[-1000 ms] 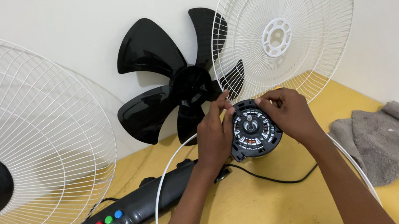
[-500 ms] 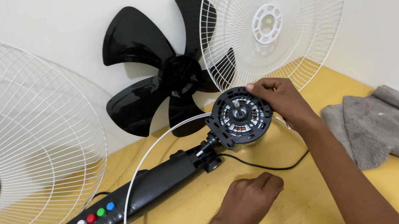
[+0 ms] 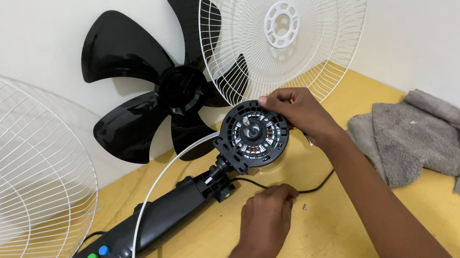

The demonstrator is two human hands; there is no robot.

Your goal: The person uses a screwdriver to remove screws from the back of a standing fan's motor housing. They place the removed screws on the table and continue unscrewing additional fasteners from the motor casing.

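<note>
My right hand [image 3: 297, 113] grips the right edge of the round black fan motor [image 3: 252, 134], holding it upright with its shaft facing me. The motor joins a black fan neck with coloured buttons [image 3: 99, 256] lying on the yellow table [image 3: 347, 234]. My left hand [image 3: 268, 216] rests on the table below the motor, fingers curled down near a black cord [image 3: 314, 186] and a small screw [image 3: 303, 206]; whether it pinches anything is hidden.
A black fan blade [image 3: 164, 90] and a white wire grille [image 3: 286, 20] lean on the white wall behind. Another white grille [image 3: 3, 185] stands at the left. A white plastic ring [image 3: 148, 198] lies over the neck. A grey cloth [image 3: 431, 139] lies right.
My left hand let go of the motor and dropped to the table near the cord. The right hand kept hold of the motor. The view shifted closer.
</note>
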